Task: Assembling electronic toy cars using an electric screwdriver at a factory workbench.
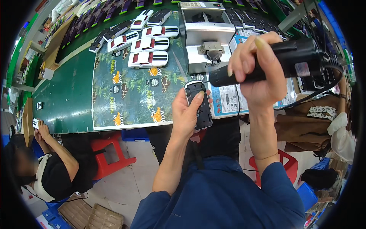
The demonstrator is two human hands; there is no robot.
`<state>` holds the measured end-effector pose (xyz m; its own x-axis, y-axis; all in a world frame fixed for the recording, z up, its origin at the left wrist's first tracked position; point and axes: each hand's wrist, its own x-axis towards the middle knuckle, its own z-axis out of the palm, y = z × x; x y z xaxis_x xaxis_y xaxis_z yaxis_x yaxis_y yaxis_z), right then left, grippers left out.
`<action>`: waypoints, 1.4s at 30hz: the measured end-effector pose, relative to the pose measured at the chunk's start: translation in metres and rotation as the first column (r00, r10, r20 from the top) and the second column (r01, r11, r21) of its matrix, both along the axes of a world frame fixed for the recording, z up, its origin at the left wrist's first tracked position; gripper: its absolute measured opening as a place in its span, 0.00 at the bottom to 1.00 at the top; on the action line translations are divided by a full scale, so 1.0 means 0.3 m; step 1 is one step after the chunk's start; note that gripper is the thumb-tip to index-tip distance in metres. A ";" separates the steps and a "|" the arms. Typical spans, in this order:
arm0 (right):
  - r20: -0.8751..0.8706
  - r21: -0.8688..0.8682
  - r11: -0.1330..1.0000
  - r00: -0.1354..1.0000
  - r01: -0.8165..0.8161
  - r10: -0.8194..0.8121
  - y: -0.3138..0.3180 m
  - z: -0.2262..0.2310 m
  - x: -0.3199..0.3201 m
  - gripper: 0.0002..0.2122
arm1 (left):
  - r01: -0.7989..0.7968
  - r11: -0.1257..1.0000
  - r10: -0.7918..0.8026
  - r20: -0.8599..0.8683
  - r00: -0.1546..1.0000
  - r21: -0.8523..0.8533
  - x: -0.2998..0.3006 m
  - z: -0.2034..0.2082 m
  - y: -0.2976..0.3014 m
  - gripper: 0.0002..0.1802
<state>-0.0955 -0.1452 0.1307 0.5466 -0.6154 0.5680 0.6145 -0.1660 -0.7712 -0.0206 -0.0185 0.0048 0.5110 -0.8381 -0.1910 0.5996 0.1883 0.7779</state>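
My left hand [185, 114] grips a toy car [204, 114] with its black underside turned up, the thumb pressed across the base. In my raised right hand [261, 65] is a black electric screwdriver [295, 57], held nearly level with the fingers wrapped round its body. Its thin bit points left to the far end of the car; whether it touches a screw I cannot tell. Beyond my left hand, several white toy cars [148, 60] with black stripes and red interiors lie on the patterned sheet [133, 103], among a few dark ones.
A silver metal machine [207, 32] stands behind the held car. Black car parts [253, 19] are lined up to its right. The screwdriver's cable [324, 89] loops at right. At left, a co-worker's hands [44, 131] hold a small white car. A red stool [112, 154] stands below the table.
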 end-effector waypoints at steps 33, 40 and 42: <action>0.054 -0.053 0.988 0.988 -0.143 0.146 0.056 -0.128 0.037 0.03 | -0.127 0.991 0.123 0.108 0.987 0.033 -0.002 -0.021 0.009 0.09; 0.259 -0.073 0.997 0.965 -0.029 0.047 -0.061 -0.033 -0.045 0.04 | -0.055 0.997 0.033 -0.306 0.951 -0.063 0.053 -0.013 0.021 0.14; 0.246 -0.130 0.991 0.969 0.045 -0.012 -0.137 -0.001 -0.048 0.05 | -0.076 0.986 -0.011 -0.505 0.863 -0.151 0.075 -0.012 0.051 0.24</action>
